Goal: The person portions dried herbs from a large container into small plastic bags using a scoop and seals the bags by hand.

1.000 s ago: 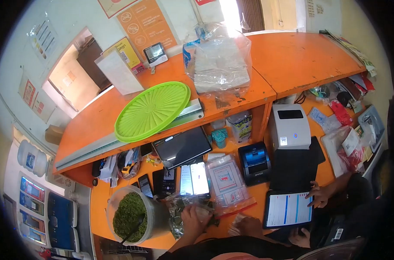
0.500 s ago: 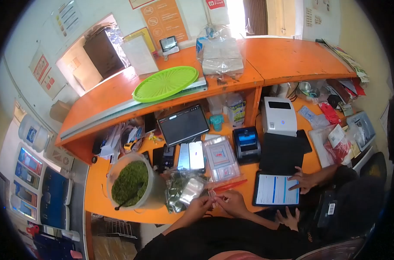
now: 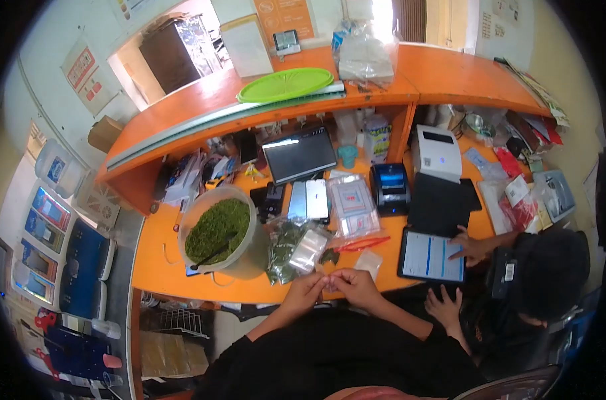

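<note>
My left hand [image 3: 308, 289] and my right hand [image 3: 354, 288] meet at the counter's front edge, fingertips pinched together. Whatever sits between them is too small to make out. Just beyond lie clear bags of green leafy stuff [image 3: 282, 257] and a stack of small clear plastic bags [image 3: 310, 250]. To the left stands a translucent bucket [image 3: 253, 243] heaped with chopped green leaves [image 3: 216, 227], a dark-handled utensil [image 3: 221, 250] resting in it. A clear plastic piece [image 3: 368, 263] and a red strip [image 3: 364, 244] lie near my right hand.
At my right, another person's hand [image 3: 472, 247] touches a tablet [image 3: 434, 257]. Phones [image 3: 316, 199], a dark-screened tablet [image 3: 299, 155], packs of flat bags [image 3: 355, 205] and a label printer [image 3: 390, 189] line the counter. A green lid [image 3: 286, 85] lies on the upper shelf.
The view has tilted down and shifted left. My hands remain pinched together, now nearer the counter edge. The clear plastic piece shows beside the red strip.
</note>
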Action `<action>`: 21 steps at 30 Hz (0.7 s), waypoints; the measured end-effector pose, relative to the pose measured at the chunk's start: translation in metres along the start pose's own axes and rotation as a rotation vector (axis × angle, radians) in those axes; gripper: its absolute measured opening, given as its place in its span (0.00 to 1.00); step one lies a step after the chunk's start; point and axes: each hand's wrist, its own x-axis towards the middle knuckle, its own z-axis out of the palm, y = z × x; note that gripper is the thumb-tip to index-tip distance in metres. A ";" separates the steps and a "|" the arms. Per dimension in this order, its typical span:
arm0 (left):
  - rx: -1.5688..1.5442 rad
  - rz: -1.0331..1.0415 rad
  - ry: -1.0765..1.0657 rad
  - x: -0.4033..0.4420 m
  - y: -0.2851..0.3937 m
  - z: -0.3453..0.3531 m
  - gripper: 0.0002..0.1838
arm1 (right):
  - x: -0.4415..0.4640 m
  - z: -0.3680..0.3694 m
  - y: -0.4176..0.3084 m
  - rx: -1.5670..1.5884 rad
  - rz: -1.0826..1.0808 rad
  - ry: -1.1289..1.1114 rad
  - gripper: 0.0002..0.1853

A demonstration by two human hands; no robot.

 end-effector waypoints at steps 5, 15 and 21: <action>0.294 0.303 0.017 -0.016 0.005 -0.023 0.06 | -0.006 0.038 -0.007 -0.344 -0.113 0.273 0.05; 0.502 0.078 -0.133 -0.057 0.021 -0.151 0.12 | -0.009 0.130 -0.061 -0.937 -0.627 -0.073 0.05; -0.083 0.195 -0.581 -0.092 0.027 -0.220 0.31 | 0.014 0.191 -0.093 -0.735 -0.669 -0.197 0.05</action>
